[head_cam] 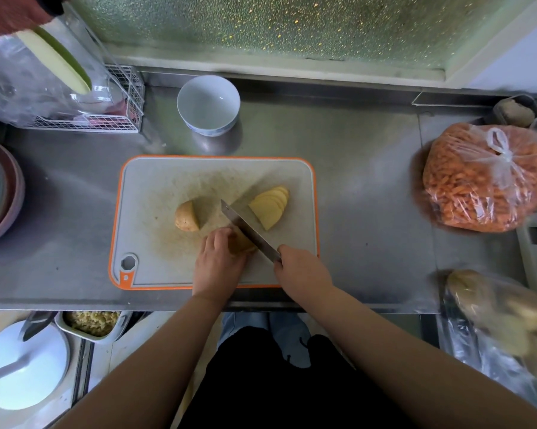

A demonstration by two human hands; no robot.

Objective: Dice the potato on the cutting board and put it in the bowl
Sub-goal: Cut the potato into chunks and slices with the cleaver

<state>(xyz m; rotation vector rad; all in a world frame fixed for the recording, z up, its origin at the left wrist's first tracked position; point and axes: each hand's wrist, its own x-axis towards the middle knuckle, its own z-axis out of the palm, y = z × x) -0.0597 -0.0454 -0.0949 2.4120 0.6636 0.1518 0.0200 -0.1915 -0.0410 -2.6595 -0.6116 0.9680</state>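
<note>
Slicing under way, no dice yet; bowl (208, 104) empty.
Left hand (218, 262) grips a potato (242, 243) piece on the board (155, 193); right hand (301, 269) grips the knife (249, 231); slices (270, 206) right, half (186, 217) left.

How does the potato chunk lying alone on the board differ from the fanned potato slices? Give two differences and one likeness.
1. The potato chunk is one thick piece; the potato slices are many thin ones, overlapping.
2. The chunk shows brown skin; the slices show mostly pale yellow flesh.
Both lie untouched on the cutting board, left and right of the knife.
</note>
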